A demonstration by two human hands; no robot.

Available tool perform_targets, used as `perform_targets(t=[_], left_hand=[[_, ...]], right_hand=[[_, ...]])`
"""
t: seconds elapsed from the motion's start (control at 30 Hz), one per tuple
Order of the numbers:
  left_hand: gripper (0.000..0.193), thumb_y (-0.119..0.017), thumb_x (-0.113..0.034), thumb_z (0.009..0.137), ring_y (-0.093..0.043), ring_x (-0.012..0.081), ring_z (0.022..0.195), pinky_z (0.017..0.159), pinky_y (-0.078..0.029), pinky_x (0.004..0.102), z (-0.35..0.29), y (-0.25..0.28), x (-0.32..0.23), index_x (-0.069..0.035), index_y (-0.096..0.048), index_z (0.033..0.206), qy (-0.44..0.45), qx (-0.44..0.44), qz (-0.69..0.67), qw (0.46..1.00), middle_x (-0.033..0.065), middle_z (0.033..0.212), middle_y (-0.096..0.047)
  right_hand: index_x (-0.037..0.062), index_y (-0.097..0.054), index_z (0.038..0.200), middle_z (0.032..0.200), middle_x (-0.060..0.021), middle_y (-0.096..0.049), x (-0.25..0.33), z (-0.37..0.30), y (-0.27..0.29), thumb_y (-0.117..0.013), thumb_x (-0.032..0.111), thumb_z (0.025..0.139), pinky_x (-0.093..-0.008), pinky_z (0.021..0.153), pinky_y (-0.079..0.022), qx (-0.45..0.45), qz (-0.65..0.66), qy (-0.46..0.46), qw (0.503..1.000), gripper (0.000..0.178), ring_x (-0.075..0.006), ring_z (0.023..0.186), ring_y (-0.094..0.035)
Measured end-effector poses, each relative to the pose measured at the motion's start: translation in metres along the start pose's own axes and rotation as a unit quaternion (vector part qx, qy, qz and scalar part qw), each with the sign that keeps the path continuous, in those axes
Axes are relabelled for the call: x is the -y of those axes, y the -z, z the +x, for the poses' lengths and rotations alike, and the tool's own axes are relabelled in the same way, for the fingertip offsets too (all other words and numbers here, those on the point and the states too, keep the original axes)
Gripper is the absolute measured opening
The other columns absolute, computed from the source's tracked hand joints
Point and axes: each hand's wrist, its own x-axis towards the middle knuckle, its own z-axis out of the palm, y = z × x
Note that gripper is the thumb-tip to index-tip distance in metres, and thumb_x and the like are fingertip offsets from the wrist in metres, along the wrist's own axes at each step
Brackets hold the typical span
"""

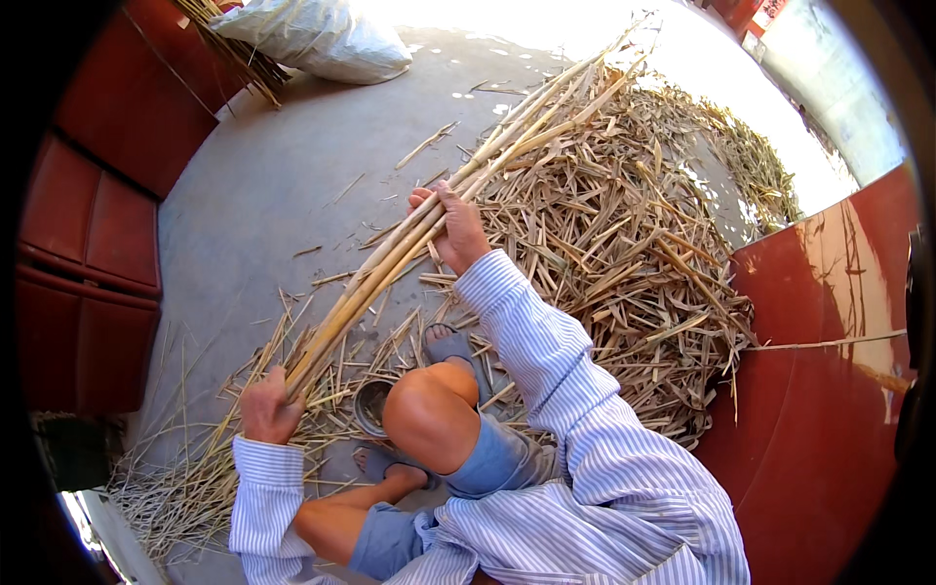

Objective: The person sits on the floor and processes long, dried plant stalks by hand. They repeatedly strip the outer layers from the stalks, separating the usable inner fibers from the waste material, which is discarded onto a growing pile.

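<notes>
A bundle of long, dry, tan reed stalks [375, 275] slants across the view, from the lower left up to the far right. My left hand [271, 406] is closed around its near end. Farther up, my right hand [458, 226] wraps around the middle of the same bundle, thumb on top. Beyond that hand the stalks spread slightly, and their far tips reach over the edge of a big heap of dry leaf husks [614, 244]. The ends inside my left hand are hidden.
Thin stems [190, 497] lie scattered at lower left. A round, dark bowl [371, 406] sits beside my knee. Red cabinets [112, 234] line the left, and a red panel [819, 390] stands at right. A white sack [322, 39] and more stalks lie at the back left.
</notes>
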Motion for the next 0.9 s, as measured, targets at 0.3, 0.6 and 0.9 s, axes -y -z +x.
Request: perform_targets(t=[0.3,0.6,0.9], left_hand=[[0.013,-0.064,-0.01,0.075,-0.066,0.0362,0.065,0.056,-0.052,0.0456,0.081,-0.118,-0.068,-0.005,-0.053,0.081,-0.071,0.047,-0.003,0.996,0.0172,0.071,-0.064],[0.027,-0.074,-0.018,0.073,-0.064,0.0248,0.082,0.076,-0.043,0.0379,0.151,-0.154,-0.059,-0.009,-0.056,0.091,-0.099,0.089,0.102,0.986,0.0094,0.085,-0.065],[0.037,-0.075,-0.034,0.075,-0.06,0.0217,0.087,0.075,-0.041,0.0389,0.133,-0.083,-0.057,-0.009,-0.06,0.098,-0.105,-0.102,0.102,0.984,0.0057,0.09,-0.063]], right_hand=[[-0.001,-0.049,0.112,0.102,-0.0195,-0.064,0.038,0.061,0.13,-0.042,0.024,0.101,-0.043,0.08,-0.058,-0.219,-0.199,-0.028,0.955,0.028,-0.028,0.09,-0.065],[0.0027,-0.059,0.1,0.076,-0.0073,-0.066,0.06,0.095,0.195,-0.051,0.022,0.099,-0.0244,0.045,-0.053,-0.179,-0.346,-0.144,0.909,0.021,-0.0153,0.062,-0.067],[0.0016,-0.061,0.094,0.081,-0.0084,-0.067,0.028,0.081,0.129,-0.058,0.025,0.097,-0.0231,0.053,-0.055,-0.031,-0.192,-0.086,0.977,0.024,-0.0145,0.067,-0.066]])
